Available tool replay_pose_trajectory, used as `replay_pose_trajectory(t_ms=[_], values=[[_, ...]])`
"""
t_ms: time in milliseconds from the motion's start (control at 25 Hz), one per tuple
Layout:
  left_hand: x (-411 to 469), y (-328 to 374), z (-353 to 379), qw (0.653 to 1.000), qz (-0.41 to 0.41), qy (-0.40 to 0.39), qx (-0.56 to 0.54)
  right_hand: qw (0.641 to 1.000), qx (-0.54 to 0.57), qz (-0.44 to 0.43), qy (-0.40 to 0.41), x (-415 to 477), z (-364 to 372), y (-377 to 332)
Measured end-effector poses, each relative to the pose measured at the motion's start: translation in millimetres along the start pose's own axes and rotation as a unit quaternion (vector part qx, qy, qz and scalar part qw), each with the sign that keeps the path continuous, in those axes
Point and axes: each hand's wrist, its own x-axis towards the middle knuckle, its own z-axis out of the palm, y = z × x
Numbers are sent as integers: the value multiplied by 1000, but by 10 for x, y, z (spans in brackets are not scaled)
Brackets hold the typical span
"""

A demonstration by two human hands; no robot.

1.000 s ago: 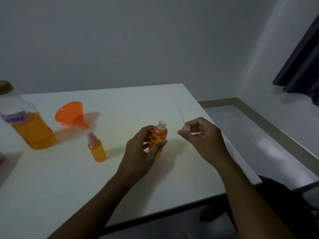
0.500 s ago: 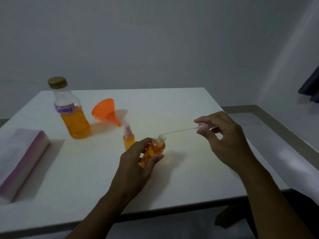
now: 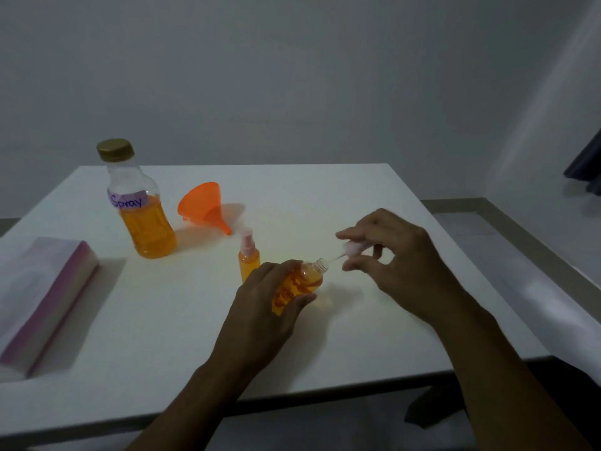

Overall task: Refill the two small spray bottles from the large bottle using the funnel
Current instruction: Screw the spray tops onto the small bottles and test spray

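While the left hand [image 3: 260, 307] gripped 1 uncapped spray bottle [image 3: 302, 281], tilted right at frame centre, the right hand [image 3: 396, 258] pinched its pump cap [image 3: 353, 247] beside the open mouth. A 2nd spray bottle [image 3: 248, 255], capped, stood upright just behind; the funnel [image 3: 203, 205] lay on its side beside the large bottle [image 3: 140, 209], upper left

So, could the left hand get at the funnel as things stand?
Probably not at once: the left hand grips the open small bottle, so it would have to put that down first. Otherwise the way looks free, save the capped spray bottle standing between it and the funnel.
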Motion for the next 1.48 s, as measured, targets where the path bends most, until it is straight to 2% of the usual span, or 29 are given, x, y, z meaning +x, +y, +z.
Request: replay_pose_trajectory(t_ms=[240, 400, 640, 800, 920, 1000, 1080, 1160, 1280, 1360, 1480], values=[[-5, 72, 95, 1000, 17, -14, 17, 996, 33, 39, -77, 2, 98, 10], [7, 100, 120, 998, 35, -24, 36, 994, 40, 26, -101, -28, 54, 47], [32, 112, 142, 996, 55, -41, 63, 977, 7, 166, -131, -9, 30, 26], [80, 86, 141, 997, 51, -32, 57, 978, 108, 125, -128, -63, -57, 101], [103, 79, 143, 997, 50, -34, 54, 986, 59, 135, -79, -34, 37, 144], [102, 83, 146, 996, 56, -31, 56, 984, 31, 150, -93, -34, 34, 157], [101, 93, 153, 996, 61, -25, 61, 983, 54, 133, -116, -63, -7, 166], [105, 95, 167, 996, 63, -19, 64, 985, 86, 112, -103, -90, -4, 167], [100, 93, 183, 995, 75, -17, 64, 987, 20, 143, -68, -65, 76, 156], [93, 98, 193, 995, 76, -21, 61, 983, -3, 164, -77, -68, 50, 189], [93, 92, 199, 995, 69, -31, 66, 981, 98, 131, -106, -101, -13, 190]])
